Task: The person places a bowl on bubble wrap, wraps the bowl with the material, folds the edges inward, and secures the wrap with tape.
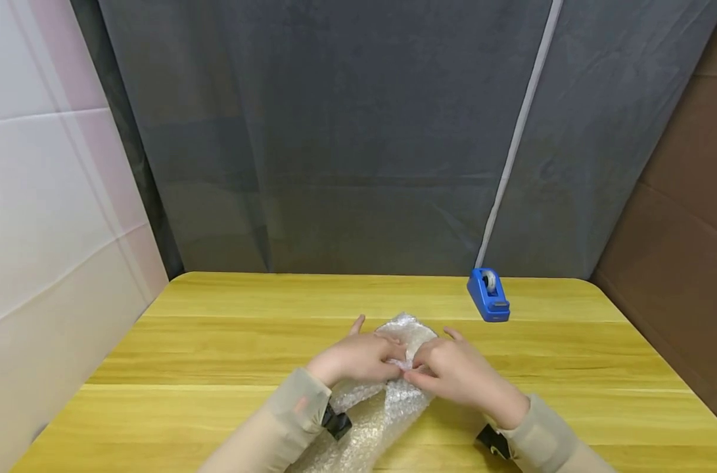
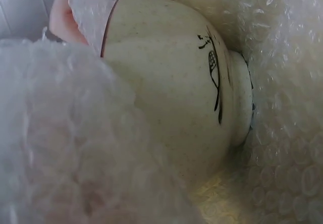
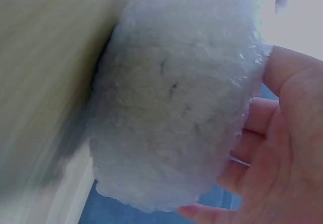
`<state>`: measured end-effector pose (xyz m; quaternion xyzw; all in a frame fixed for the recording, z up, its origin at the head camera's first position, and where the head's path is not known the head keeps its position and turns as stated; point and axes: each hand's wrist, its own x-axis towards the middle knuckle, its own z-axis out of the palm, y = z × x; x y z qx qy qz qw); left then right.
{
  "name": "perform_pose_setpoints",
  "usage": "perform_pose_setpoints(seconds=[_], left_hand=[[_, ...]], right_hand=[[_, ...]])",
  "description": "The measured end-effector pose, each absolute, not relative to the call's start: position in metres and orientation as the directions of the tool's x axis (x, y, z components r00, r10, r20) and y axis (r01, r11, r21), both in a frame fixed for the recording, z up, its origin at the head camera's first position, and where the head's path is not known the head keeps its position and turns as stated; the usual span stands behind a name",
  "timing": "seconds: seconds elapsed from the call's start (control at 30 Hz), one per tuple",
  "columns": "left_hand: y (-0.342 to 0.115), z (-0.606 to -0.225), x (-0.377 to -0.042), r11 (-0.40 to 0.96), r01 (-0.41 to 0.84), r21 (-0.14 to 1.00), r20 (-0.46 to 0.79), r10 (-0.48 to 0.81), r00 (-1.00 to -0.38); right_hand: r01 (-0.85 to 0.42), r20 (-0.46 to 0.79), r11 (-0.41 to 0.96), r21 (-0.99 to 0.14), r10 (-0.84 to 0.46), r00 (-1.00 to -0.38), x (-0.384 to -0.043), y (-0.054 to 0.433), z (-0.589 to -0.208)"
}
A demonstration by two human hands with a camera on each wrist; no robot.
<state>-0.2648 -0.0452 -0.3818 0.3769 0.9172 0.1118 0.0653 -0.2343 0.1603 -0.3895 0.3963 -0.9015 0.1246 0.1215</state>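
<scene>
A cream bowl (image 2: 166,77) with dark plant-like drawings and a brown rim lies partly wrapped in clear bubble wrap (image 1: 358,443). In the left wrist view its side and foot show through an opening between the layers. My left hand (image 1: 367,357) tucks its fingers over the wrap at the bowl's mouth and grips it there. Facing it, my right hand (image 1: 455,371) pinches the wrap close to the left fingertips. Seen from the right wrist, the wrapped side (image 3: 171,98) covers the bowl, and the right fingers (image 3: 252,143) bend over its edge.
A blue tape dispenser (image 1: 489,299) with a roll of tape stands toward the back right of the wooden table (image 1: 216,341). A dark grey curtain (image 1: 346,144) hangs behind the table. A long tail of bubble wrap runs toward the front edge.
</scene>
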Motion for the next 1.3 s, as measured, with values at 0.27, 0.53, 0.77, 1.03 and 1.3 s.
perform_pose_setpoints(seconds=[0.27,0.53,0.77,1.03,1.3], left_hand=[[-0.042,-0.374,-0.263,0.710,0.648,0.274,-0.085,0.689,-0.720],[-0.043,-0.367,-0.266,0.711,0.649,0.271,-0.166,0.699,-0.696],[-0.045,-0.364,-0.266,0.708,0.653,0.268,-0.175,0.703,-0.689],[-0.049,-0.367,-0.272,0.618,0.697,0.364,-0.143,0.776,-0.614],[-0.068,-0.351,-0.273,0.522,0.545,0.656,-0.189,0.813,-0.551]], right_hand=[[-0.836,0.366,0.541,-0.094,-0.762,-0.534,-0.232,0.160,-0.383],[-0.811,0.185,0.544,-0.214,-0.793,-0.581,-0.229,0.160,-0.381],[-0.821,0.090,0.547,-0.165,-0.821,-0.564,-0.226,0.161,-0.380],[-0.794,0.052,0.605,-0.055,-0.792,-0.608,-0.225,0.156,-0.389],[-0.778,0.073,0.628,0.034,-0.778,-0.624,-0.220,0.151,-0.392]])
